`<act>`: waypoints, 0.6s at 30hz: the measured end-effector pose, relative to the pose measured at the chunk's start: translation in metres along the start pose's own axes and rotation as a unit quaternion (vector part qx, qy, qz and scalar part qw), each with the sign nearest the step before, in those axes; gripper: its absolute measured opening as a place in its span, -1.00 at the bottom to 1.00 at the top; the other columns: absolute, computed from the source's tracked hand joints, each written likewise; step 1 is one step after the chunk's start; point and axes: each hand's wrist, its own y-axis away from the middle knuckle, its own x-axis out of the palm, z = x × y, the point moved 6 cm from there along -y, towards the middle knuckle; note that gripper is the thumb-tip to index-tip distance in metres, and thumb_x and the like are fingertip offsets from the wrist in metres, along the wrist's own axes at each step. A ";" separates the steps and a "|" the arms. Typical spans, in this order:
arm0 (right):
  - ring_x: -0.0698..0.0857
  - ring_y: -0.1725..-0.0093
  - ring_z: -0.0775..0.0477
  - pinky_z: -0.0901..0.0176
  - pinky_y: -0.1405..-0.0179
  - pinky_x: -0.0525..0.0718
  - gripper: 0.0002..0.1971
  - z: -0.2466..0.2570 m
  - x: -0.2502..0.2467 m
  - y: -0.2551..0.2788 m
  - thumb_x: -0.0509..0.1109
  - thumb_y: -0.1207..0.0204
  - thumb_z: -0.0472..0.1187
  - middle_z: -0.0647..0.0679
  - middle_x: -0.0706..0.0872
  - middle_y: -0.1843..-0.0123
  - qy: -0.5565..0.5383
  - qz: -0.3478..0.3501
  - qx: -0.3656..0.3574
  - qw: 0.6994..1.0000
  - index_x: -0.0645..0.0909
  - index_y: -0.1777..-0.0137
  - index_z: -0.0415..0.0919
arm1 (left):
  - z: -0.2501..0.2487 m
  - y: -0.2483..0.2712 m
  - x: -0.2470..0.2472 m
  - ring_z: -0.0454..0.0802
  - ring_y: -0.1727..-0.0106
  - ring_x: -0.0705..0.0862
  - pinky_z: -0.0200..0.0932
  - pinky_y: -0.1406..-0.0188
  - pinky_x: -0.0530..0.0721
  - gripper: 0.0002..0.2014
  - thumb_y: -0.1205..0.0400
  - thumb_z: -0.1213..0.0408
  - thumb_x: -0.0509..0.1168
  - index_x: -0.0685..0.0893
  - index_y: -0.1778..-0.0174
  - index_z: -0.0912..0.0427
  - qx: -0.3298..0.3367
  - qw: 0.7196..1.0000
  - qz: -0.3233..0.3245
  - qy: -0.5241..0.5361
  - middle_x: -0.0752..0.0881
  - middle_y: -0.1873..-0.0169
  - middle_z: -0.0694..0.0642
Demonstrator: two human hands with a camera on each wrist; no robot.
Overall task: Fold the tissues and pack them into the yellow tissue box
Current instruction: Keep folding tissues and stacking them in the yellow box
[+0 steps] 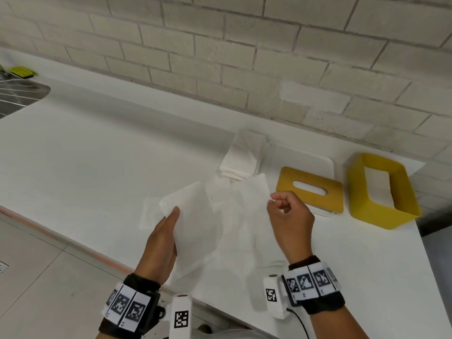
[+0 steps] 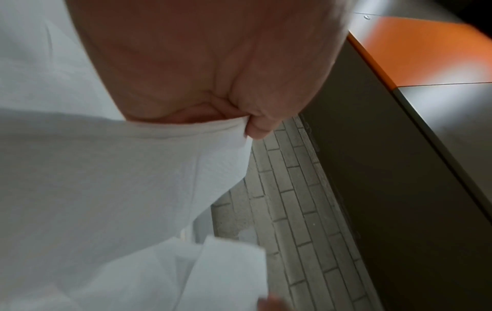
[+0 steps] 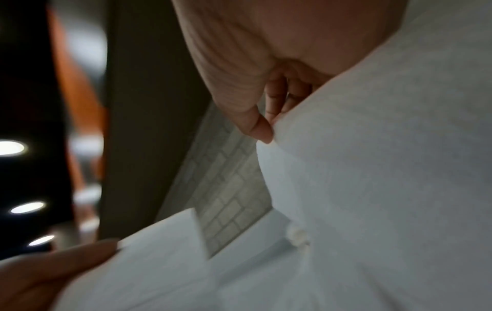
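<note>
A thin white tissue (image 1: 220,216) hangs spread above the white counter, held between both hands. My left hand (image 1: 168,216) pinches its left edge, thumb on top; in the left wrist view the tissue (image 2: 106,189) drapes from that hand (image 2: 253,126). My right hand (image 1: 276,198) pinches the tissue's right corner with thumb and forefinger; the right wrist view shows that hand (image 3: 269,134) on the sheet (image 3: 372,168). Behind lies a stack of folded tissues (image 1: 242,155). The yellow tissue box body (image 1: 381,192) stands open on the right, its slotted yellow lid (image 1: 310,192) flat beside it.
A white base plate (image 1: 305,152) lies under the lid near the brick wall (image 1: 244,57). A steel sink drainer (image 1: 19,94) and a yellow sponge (image 1: 22,70) sit far left. The counter's front edge (image 1: 73,243) runs diagonally, with floor tiles below left.
</note>
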 end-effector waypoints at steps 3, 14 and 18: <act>0.63 0.15 0.03 0.09 0.10 0.54 -0.83 0.045 0.010 0.024 0.50 -0.44 -0.32 0.23 0.73 0.23 0.117 -0.029 -0.177 0.977 0.73 0.12 0.01 | 0.005 -0.003 0.026 0.05 -0.37 0.75 0.21 -0.56 0.55 -0.61 -0.80 -0.01 0.21 0.67 -0.47 0.07 -0.005 0.999 0.046 -0.023 0.82 -0.29 0.03; 0.69 0.24 -0.03 0.17 0.26 0.45 -0.84 -0.034 -0.018 0.000 0.45 -0.64 -0.08 0.15 0.72 0.28 0.210 0.000 -0.018 0.978 0.63 0.17 -0.04 | 0.040 -0.019 0.037 0.06 -0.46 0.68 0.22 -0.66 0.44 -0.55 -0.76 -0.12 0.26 0.63 -0.53 -0.04 -0.068 0.992 0.078 -0.078 0.78 -0.36 -0.05; 0.73 0.11 -0.17 0.07 0.22 0.55 -0.80 -0.070 -0.029 -0.006 0.36 -0.69 0.00 0.00 0.79 0.20 0.285 0.060 0.060 0.955 0.59 0.13 -0.06 | 0.043 -0.019 0.037 0.06 -0.42 0.71 0.21 -0.63 0.48 -0.61 -0.81 -0.07 0.20 0.65 -0.49 -0.03 -0.076 0.990 0.080 -0.087 0.81 -0.31 -0.04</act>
